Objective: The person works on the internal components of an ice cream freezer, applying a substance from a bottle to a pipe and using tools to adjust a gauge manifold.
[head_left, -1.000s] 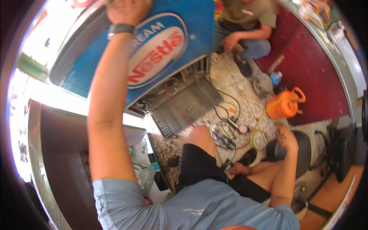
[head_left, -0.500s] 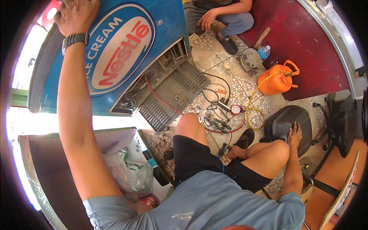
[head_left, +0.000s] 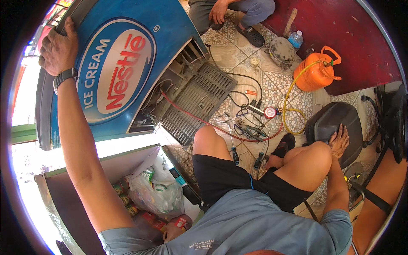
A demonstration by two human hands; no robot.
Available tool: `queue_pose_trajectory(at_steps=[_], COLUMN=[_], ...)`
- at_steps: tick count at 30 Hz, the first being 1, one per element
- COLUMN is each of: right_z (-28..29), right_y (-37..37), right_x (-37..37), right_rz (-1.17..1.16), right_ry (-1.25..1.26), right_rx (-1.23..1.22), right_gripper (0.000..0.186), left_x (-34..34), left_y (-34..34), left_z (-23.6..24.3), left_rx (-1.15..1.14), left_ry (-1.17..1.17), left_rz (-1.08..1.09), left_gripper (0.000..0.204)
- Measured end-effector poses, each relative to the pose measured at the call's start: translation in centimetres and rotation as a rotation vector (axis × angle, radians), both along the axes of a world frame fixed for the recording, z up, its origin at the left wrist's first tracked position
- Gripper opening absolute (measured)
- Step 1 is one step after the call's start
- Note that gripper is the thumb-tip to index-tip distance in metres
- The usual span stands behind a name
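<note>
My left arm reaches up to a blue ice cream freezer (head_left: 170,21), where my left hand (head_left: 59,51) is hooked over its dark rim, fingers bent across the edge and thumb apart. Low on the freezer an opening shows wires and a dusty slatted grille panel (head_left: 197,106). To the right, my right hand (head_left: 338,142) lies flat with fingers stretched on a black padded seat (head_left: 335,123). Between my knees and the grille are a round pressure gauge (head_left: 270,112), a red hose (head_left: 187,114), pliers (head_left: 254,131) and screwdrivers (head_left: 259,160) on the floor.
An orange gas cylinder (head_left: 314,72) with a yellow hose stands by a dark red panel (head_left: 344,38). Near it are a round dusty compressor (head_left: 281,53) and a water bottle (head_left: 296,39). Another person's hand (head_left: 218,12) shows at the top. An open box with a plastic bag (head_left: 157,193) lies left.
My view has shifted, so the floor items sit farther right. My left hand appears lower and farther left at the freezer's rim. The right hand stays on the black seat.
</note>
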State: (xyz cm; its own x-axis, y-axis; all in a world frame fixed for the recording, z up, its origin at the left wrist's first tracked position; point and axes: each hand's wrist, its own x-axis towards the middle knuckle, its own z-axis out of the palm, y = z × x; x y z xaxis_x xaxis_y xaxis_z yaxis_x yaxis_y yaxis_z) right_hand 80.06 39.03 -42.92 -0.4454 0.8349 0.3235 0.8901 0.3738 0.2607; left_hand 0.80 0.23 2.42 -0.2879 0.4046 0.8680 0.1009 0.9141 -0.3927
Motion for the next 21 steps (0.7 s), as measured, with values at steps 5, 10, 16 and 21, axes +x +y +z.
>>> queue_pose_trajectory(at_steps=[5,10,16,21], right_z=[-0.5,-0.2,-0.5,-0.2], right_y=[0.2,0.1,-0.4,-0.4], right_x=[0.2,0.2,-0.2,0.3], right_rz=[0.009,-0.013,0.003,0.034], right_ry=[0.013,-0.011,0.001,0.009], right_rx=[-0.005,-0.014,-0.046,0.007], right_gripper=[0.050,0.050,0.050,0.049], left_x=[-0.4,0.1,1.9,2.7], left_y=[-0.3,0.0,-0.1,0.8], left_z=[0.2,0.1,0.1,-1.1], left_rx=[0.017,0.017,0.024,-0.036], left_ry=[-0.022,0.010,0.045,0.220], left_rz=[0.017,-0.040,-0.144,-0.201], left_gripper=[0.088,0.086,0.080,0.064])
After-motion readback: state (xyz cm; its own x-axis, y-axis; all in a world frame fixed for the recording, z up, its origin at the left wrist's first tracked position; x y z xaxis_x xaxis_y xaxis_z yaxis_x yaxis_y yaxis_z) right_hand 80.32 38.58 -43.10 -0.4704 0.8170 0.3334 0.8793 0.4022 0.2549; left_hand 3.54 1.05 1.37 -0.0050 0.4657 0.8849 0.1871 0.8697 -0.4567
